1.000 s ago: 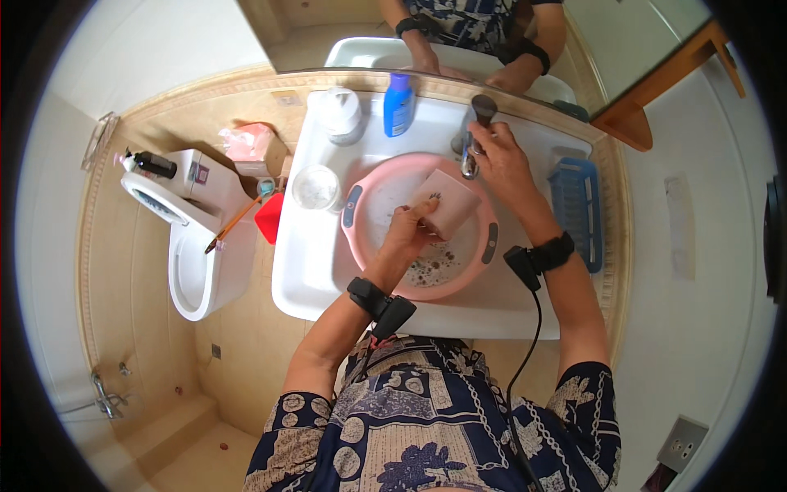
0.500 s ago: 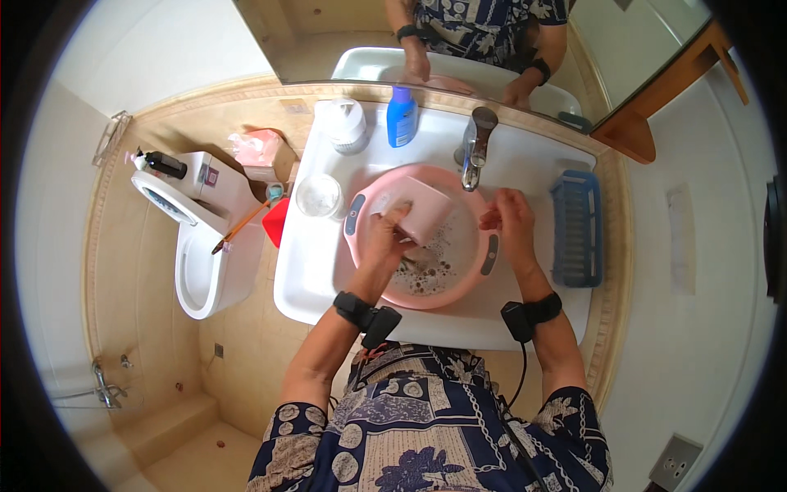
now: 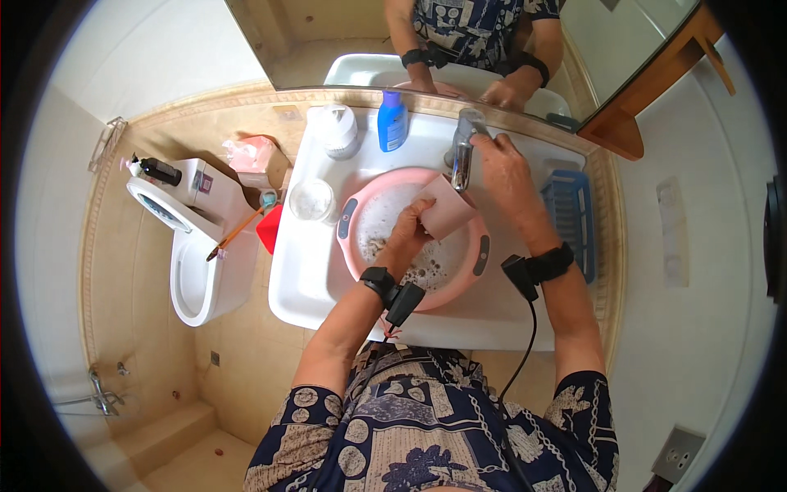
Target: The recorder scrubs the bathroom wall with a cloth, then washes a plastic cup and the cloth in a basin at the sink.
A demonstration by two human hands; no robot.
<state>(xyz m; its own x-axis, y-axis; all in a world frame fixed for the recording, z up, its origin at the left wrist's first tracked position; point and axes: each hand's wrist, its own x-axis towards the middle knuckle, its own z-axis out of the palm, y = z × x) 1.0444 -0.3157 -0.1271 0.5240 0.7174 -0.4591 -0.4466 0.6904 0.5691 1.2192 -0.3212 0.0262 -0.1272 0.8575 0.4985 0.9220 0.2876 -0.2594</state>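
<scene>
My left hand [image 3: 407, 233] grips a smooth pink container [image 3: 447, 210], boxy in shape, tilted over the round pink basin [image 3: 351, 252]. Foamy water with dark specks fills the basin, which rests in the white sink [image 3: 297, 275]. Beneath the spout of the chrome faucet [image 3: 461, 168] is the far end of the container; whether water runs is hard to see. My right hand [image 3: 510, 182] reaches to the faucet's top, its fingers closed at the handle. Part of that grip is hidden.
A blue bottle [image 3: 393, 127], a white lidded jar [image 3: 338, 133] and a clear tub [image 3: 312, 200] stand on the sink's rim. A blue rack [image 3: 571, 221] lies at the right. Left of the sink are a toilet [image 3: 193, 279], a tissue pack [image 3: 252, 157] and a red object [image 3: 268, 229]. A mirror [image 3: 328, 41] hangs behind.
My right hand has risen from beside the basin to the faucet handle. My left hand has moved the pink container right, under the spout. The view has shifted slightly.
</scene>
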